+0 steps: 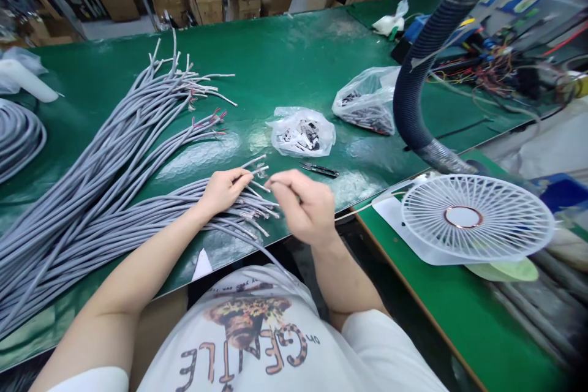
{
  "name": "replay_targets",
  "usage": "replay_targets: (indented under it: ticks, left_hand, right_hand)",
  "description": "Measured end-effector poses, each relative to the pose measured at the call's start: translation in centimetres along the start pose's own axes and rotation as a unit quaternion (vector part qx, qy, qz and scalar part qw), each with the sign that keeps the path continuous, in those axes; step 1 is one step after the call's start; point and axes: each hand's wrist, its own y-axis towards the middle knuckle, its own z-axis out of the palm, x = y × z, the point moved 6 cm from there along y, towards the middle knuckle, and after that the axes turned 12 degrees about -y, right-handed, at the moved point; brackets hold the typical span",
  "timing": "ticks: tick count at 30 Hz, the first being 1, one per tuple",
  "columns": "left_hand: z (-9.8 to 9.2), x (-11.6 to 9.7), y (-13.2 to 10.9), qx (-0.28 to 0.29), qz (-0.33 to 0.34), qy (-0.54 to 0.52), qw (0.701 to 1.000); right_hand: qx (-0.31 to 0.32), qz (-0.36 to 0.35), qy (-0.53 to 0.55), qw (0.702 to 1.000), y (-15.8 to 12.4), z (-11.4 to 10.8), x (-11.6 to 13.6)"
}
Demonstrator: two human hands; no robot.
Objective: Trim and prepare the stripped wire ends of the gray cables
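My left hand point(225, 191) is closed on a grey cable near its end, over a bundle of grey cables point(169, 208) lying along the front of the table. My right hand point(305, 203) is just right of the cable ends, thumb and forefinger pinched together close to a cable tip; what sits between them is too small to make out. Frayed, pale wire ends point(257, 217) stick out below the hands. Behind them lie a clear bag of small black and white parts point(303, 133) and a pair of thread snips point(319, 169).
A second, larger cable bundle point(124, 116) lies to the left, beside a coiled cable point(18, 138). Further right are another bag of small parts point(365, 101), a dark flexible hose point(408, 86) and a white fan point(478, 220) on a lower green surface.
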Motion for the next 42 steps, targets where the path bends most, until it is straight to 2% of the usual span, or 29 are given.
replay_targets:
  ticks: [2, 4, 8, 11, 22, 30, 42]
  left_hand:
    - [-0.5, 0.1, 0.1, -0.017, -0.019, -0.065, 0.998]
    - [-0.8, 0.0, 0.1, -0.023, -0.031, -0.096, 0.995]
    - [-1.0, 0.0, 0.2, -0.036, -0.052, -0.094, 0.994]
    - [-1.0, 0.3, 0.2, -0.04, -0.057, -0.082, 0.994]
    - [-1.0, 0.1, 0.3, -0.022, -0.068, -0.106, 0.992]
    - [-1.0, 0.4, 0.4, -0.017, -0.075, -0.113, 0.991]
    - [-1.1, 0.2, 0.4, -0.021, -0.083, -0.139, 0.987]
  right_hand:
    - [0.0, 0.03, 0.013, 0.999, 0.2, 0.1, -1.3]
    - [0.017, 0.042, 0.014, 0.999, 0.0, 1.3, -2.8]
    - [0.046, 0.049, -0.036, 0.997, -1.1, 3.8, -4.5]
    - [0.055, 0.063, -0.064, 0.994, -1.4, 4.6, -4.8]
    - [0.048, 0.075, -0.072, 0.993, -0.4, 5.5, -5.3]
    - [0.011, 0.064, -0.028, 0.998, -0.4, 5.5, -5.2]
    - [0.024, 0.071, -0.034, 0.997, -0.3, 5.7, -5.4]
